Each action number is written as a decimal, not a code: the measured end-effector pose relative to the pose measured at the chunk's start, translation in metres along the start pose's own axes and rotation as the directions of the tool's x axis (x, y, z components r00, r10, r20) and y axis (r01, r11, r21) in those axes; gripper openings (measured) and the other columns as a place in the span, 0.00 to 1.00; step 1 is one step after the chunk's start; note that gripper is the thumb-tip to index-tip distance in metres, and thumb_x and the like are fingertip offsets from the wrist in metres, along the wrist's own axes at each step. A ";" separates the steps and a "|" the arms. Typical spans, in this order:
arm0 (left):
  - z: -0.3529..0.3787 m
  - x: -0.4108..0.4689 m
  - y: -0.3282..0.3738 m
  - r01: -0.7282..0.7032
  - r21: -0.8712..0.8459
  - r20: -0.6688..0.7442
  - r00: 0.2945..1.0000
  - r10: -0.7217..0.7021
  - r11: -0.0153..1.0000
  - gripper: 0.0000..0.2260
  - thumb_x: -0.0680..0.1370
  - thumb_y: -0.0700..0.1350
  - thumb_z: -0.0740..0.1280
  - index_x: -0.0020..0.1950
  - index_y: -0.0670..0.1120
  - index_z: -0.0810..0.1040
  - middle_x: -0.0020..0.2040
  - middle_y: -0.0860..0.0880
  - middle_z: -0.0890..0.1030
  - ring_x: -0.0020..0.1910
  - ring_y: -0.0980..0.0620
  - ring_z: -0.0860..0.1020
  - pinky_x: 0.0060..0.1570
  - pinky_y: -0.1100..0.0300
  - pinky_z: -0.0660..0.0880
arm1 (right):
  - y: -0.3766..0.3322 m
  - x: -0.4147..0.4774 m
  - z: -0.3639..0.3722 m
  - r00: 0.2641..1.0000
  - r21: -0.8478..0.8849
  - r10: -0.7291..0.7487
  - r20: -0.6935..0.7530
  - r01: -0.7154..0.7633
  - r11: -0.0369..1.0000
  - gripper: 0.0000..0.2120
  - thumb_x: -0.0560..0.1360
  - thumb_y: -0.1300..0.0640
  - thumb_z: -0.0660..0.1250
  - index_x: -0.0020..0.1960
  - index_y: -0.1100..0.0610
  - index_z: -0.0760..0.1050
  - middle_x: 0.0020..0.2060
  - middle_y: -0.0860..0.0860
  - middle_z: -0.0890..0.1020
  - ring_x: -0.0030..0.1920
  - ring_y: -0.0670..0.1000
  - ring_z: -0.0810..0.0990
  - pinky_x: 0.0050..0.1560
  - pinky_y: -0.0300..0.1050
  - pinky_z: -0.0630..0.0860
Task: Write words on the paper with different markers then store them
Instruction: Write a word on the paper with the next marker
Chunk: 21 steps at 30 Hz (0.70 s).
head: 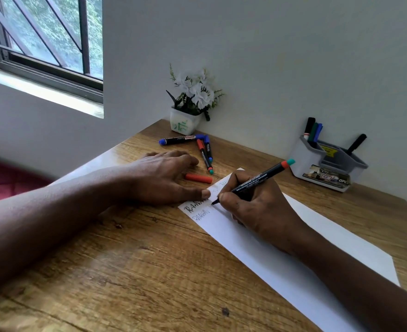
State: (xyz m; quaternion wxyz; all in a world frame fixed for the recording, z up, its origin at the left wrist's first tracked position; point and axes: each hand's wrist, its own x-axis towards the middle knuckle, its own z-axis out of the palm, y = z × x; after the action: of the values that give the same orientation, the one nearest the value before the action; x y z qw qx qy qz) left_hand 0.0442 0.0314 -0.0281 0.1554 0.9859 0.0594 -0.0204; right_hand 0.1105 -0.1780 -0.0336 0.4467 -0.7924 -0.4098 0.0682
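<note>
White paper (293,248) on the wooden table (125,259) reads "RAA" in black; the rest hides under the left hand (164,178), spread flat. Right hand (257,207) pinches a black marker (255,180), tip on paper; barrel print illegible.

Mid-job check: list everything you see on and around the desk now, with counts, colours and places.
table: one, brown wood, under everything
paper: one, white, on the table, words at its far end
marker in use: one, black, orange-and-teal end, tip on the paper
loose markers: three, blue or orange caps, by the flower pot
loose cap: one, orange, beside the left hand
holder: one, grey, right rear
stored markers: four, two black, green, blue, in the holder
flower pot: one, white, rear corner
window: one, dark frame, upper left
left hand: flat, thumb pressing the paper
right hand: grips the marker in use
</note>
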 end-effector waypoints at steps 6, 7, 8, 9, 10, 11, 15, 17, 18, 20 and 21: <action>0.001 0.002 -0.001 -0.002 0.005 -0.006 1.000 0.002 1.000 0.41 0.71 0.76 0.58 0.81 0.59 0.56 0.82 0.54 0.57 0.78 0.49 0.61 0.76 0.48 0.59 | -0.001 0.000 -0.002 1.000 0.012 0.026 0.010 -0.026 1.000 0.06 0.74 0.61 0.72 0.39 0.59 0.77 0.26 0.47 0.78 0.27 0.43 0.76 0.33 0.42 0.73; 0.001 0.002 -0.001 0.000 0.004 -0.003 1.000 0.000 1.000 0.42 0.71 0.76 0.58 0.81 0.59 0.56 0.82 0.54 0.57 0.78 0.49 0.61 0.76 0.48 0.59 | -0.001 0.000 -0.002 0.999 0.017 0.032 0.020 -0.032 0.999 0.06 0.74 0.62 0.72 0.39 0.59 0.78 0.26 0.47 0.78 0.27 0.43 0.76 0.33 0.41 0.73; 0.001 0.003 -0.001 0.003 0.002 0.004 1.000 -0.003 1.000 0.42 0.71 0.76 0.58 0.81 0.59 0.56 0.82 0.54 0.57 0.78 0.49 0.61 0.76 0.47 0.60 | -0.001 0.000 -0.002 0.999 0.014 0.033 0.023 -0.033 0.999 0.06 0.74 0.62 0.72 0.40 0.59 0.78 0.26 0.47 0.79 0.28 0.43 0.76 0.33 0.41 0.73; 0.000 0.003 -0.001 0.005 0.003 0.009 1.000 -0.005 1.000 0.42 0.71 0.75 0.59 0.81 0.59 0.56 0.82 0.54 0.57 0.78 0.49 0.61 0.76 0.47 0.60 | -0.001 0.000 -0.001 0.999 0.007 0.032 0.016 -0.032 0.999 0.05 0.74 0.62 0.72 0.40 0.60 0.78 0.27 0.47 0.79 0.28 0.43 0.76 0.33 0.42 0.73; 0.000 0.003 0.000 0.007 0.004 0.011 1.000 -0.007 1.000 0.41 0.71 0.75 0.59 0.81 0.59 0.56 0.82 0.54 0.57 0.78 0.49 0.61 0.75 0.47 0.60 | -0.001 0.000 -0.001 0.999 0.004 0.032 0.000 -0.032 0.999 0.05 0.74 0.61 0.72 0.40 0.60 0.78 0.27 0.48 0.79 0.28 0.43 0.76 0.34 0.43 0.74; 0.000 0.003 0.000 0.007 0.007 0.010 1.000 -0.007 1.000 0.41 0.72 0.75 0.59 0.81 0.59 0.56 0.82 0.54 0.57 0.78 0.48 0.61 0.75 0.47 0.60 | 0.000 0.000 -0.001 0.999 0.009 0.034 -0.017 -0.034 0.999 0.06 0.74 0.61 0.72 0.40 0.60 0.78 0.27 0.48 0.79 0.28 0.43 0.76 0.34 0.43 0.74; 0.000 0.002 0.001 0.002 0.011 0.002 1.000 -0.002 1.000 0.41 0.73 0.74 0.59 0.81 0.59 0.56 0.82 0.54 0.57 0.79 0.49 0.61 0.75 0.48 0.60 | 0.000 0.000 0.000 0.999 0.004 0.030 -0.024 -0.030 1.000 0.06 0.74 0.60 0.73 0.41 0.60 0.79 0.27 0.48 0.79 0.29 0.43 0.77 0.35 0.44 0.74; 0.000 0.002 0.000 0.001 0.013 0.006 1.000 -0.001 1.000 0.41 0.72 0.75 0.58 0.81 0.59 0.56 0.82 0.54 0.57 0.79 0.49 0.60 0.75 0.48 0.60 | -0.001 0.000 0.001 0.999 -0.022 0.014 -0.031 -0.015 1.000 0.05 0.74 0.60 0.73 0.41 0.60 0.79 0.28 0.49 0.80 0.29 0.42 0.78 0.36 0.43 0.75; 0.000 0.002 0.001 0.003 0.013 0.007 1.000 -0.003 1.000 0.41 0.72 0.75 0.58 0.81 0.59 0.56 0.82 0.54 0.57 0.79 0.49 0.60 0.75 0.47 0.60 | -0.001 0.000 0.001 0.999 -0.027 0.010 -0.039 -0.011 1.000 0.05 0.74 0.60 0.73 0.41 0.60 0.79 0.28 0.49 0.80 0.29 0.43 0.78 0.36 0.43 0.75; 0.000 0.003 0.001 0.004 0.013 0.007 1.000 -0.004 1.000 0.41 0.72 0.75 0.58 0.81 0.58 0.56 0.82 0.54 0.57 0.79 0.49 0.60 0.75 0.47 0.60 | 0.001 0.000 0.001 0.998 -0.011 0.021 -0.052 -0.021 1.000 0.07 0.74 0.60 0.72 0.40 0.61 0.78 0.26 0.49 0.79 0.27 0.43 0.77 0.34 0.43 0.74; 0.000 0.003 0.000 0.004 0.014 0.007 1.000 -0.004 1.000 0.41 0.72 0.75 0.59 0.81 0.59 0.56 0.82 0.54 0.57 0.79 0.49 0.61 0.75 0.48 0.60 | 0.001 0.000 0.000 0.998 0.002 0.031 -0.052 -0.031 1.000 0.07 0.74 0.60 0.72 0.40 0.61 0.78 0.25 0.49 0.79 0.27 0.43 0.77 0.34 0.43 0.74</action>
State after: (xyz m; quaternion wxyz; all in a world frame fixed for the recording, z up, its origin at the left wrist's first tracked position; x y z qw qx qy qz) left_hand 0.0471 0.0313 -0.0281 0.1488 0.9867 0.0606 -0.0245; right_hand 0.1106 -0.1782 -0.0344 0.4566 -0.7998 -0.3858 0.0548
